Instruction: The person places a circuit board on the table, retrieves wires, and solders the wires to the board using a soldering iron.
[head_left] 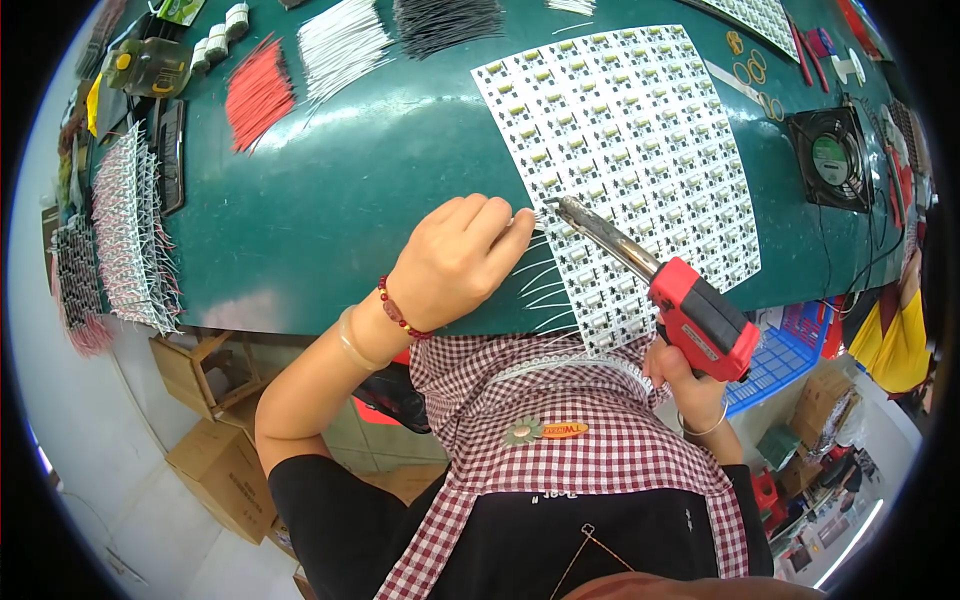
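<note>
A large white circuit board panel, with rows of small components, lies on the green table. Several thin white wires stick out from its lower left edge. My left hand is closed at that edge, thumb and forefinger pinched on what looks like a white wire; its end is partly hidden by the fingers. My right hand is wrapped round the handle of a red and black soldering gun. The gun's metal tip points left and meets the board just right of my left fingertips.
Bundles of red wires, white wires and black wires lie at the back. Wired boards are stacked at the left. A black fan stands at the right, above a blue basket. Cardboard boxes sit below.
</note>
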